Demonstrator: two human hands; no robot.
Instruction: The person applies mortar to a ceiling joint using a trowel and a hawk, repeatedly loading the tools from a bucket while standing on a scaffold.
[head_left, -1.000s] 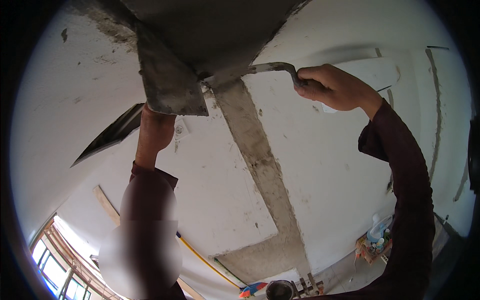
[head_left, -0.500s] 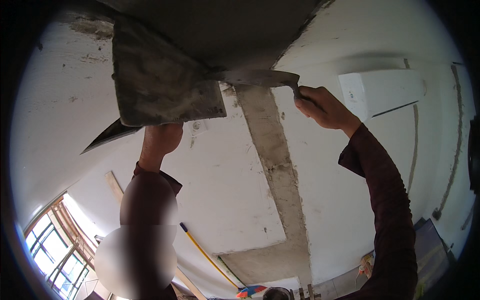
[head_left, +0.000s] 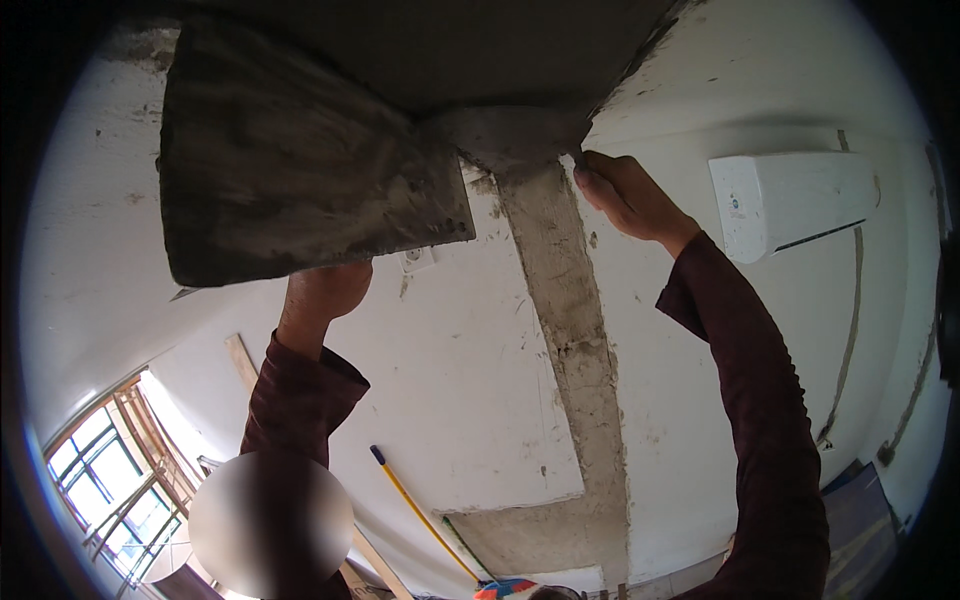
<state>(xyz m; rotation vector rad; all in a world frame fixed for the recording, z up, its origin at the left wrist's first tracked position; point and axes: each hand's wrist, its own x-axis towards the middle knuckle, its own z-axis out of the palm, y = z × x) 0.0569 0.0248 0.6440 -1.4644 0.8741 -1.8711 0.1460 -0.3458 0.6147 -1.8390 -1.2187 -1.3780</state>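
Note:
Overhead, my left hand (head_left: pixel 330 292) is closed under a square, mortar-stained plasterer's hawk (head_left: pixel 310 170); the board hides its fingers and the grip. A thin pointed tip (head_left: pixel 184 293) of some dark blade pokes out below the hawk's left corner. My right hand (head_left: pixel 632 200) grips the handle of a trowel (head_left: pixel 510 135), whose long grey blade reaches left to the hawk's right edge. Blade and hawk both lie close to the dark wet plaster (head_left: pixel 480 50) above; whether the blade touches it I cannot tell.
A rough grey mortar strip (head_left: pixel 560 290) runs down the white wall. At right hangs a white air conditioner (head_left: pixel 790 200); a socket (head_left: pixel 416 260) sits behind my left wrist. Lower down are a yellow-handled broom (head_left: pixel 425 510), a window (head_left: pixel 110 490) and a wooden board (head_left: pixel 240 360).
The hawk has shifted left and looks larger, hiding most of the pointed blade below it. My right hand and the trowel have moved slightly left and up. The whole view has shifted a little.

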